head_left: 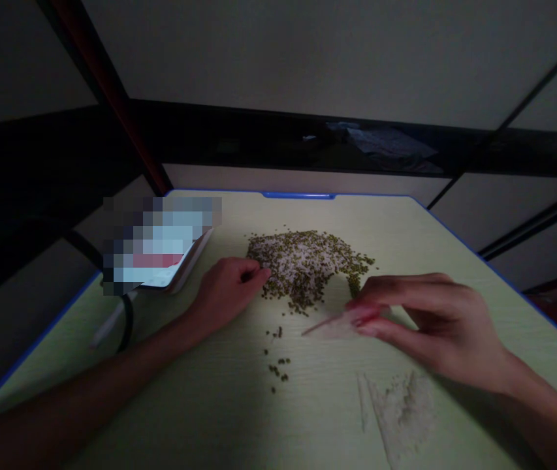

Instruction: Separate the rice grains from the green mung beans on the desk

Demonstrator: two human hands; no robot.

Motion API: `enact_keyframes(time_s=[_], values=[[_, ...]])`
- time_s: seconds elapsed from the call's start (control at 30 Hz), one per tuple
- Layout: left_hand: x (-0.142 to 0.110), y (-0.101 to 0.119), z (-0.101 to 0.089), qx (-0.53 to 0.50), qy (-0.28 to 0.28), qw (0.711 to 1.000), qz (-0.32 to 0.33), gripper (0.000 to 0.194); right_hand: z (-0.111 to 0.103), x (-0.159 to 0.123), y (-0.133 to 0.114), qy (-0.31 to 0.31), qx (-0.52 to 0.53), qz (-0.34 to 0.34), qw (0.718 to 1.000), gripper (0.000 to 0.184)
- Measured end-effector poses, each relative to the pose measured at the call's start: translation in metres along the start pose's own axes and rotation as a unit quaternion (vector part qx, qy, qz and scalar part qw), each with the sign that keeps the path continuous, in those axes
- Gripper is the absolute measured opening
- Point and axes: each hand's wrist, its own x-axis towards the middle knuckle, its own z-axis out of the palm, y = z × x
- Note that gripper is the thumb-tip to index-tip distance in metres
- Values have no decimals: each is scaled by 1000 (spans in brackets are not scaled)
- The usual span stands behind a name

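Note:
A pile of green beans mixed with pale grains (pixel 302 261) lies in the middle of the table. My left hand (pixel 232 284) rests at the pile's left edge, its fingers curled and pinched together; whatever is between them is hidden. Just right of the pile, my right hand (pixel 420 320) pinches a small clear plastic bag (pixel 332 324) with a dark reddish edge, slightly blurred. Below that hand, another clear plastic bag (pixel 403 411) holding pale grains lies flat on the table. Several loose green beans (pixel 278 372) are scattered in front of the pile.
The pale wood-grain table (pixel 200 405) has a blue rim and a blue handle (pixel 300 195) at its far edge. A lit phone (pixel 160 251), partly pixelated, leans at the left, beside a dark cable (pixel 128 323). Behind the table stand cabinet panels (pixel 307 59).

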Motion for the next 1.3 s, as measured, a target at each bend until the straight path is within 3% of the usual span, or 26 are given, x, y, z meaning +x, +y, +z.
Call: enact_keyframes(time_s=[0.07,0.13,0.23,0.47,0.8,1.3], values=[[0,-1,0,3,2,1000,2,35,8,-1,1,37,31,54,997,18],[0,-1,0,1,3,1000,5,35,16,-2,1,32,71,107,991,25],[0,-2,2,-9,6,1000,2,35,25,-1,2,2,103,164,981,26],[1,-4,4,-19,20,1000,15,36,37,7,7,-93,98,228,964,27],[1,-4,5,-40,28,999,15,35,53,32,15,-110,127,222,961,32],[1,-3,5,-43,34,998,21,35,67,24,14,-117,74,206,969,27]])
